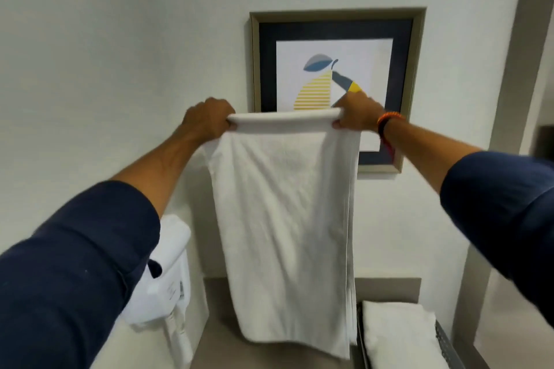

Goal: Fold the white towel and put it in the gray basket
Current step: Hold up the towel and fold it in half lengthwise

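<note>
The white towel (284,213) hangs doubled over in the air in front of me, its folded top edge stretched level between both hands. My left hand (207,120) grips the top left corner and my right hand (356,115) grips the top right corner, at chest height before the wall. The towel's lower end hangs just above the counter. The gray basket (446,341) sits at the bottom right, partly hidden by the towel, with a folded white towel (395,332) lying inside it.
A framed pear picture (338,39) hangs on the wall behind the hands. A white wall-mounted appliance (168,278) sits at lower left beside the gray counter (215,323). A wall corner (515,69) rises at the right.
</note>
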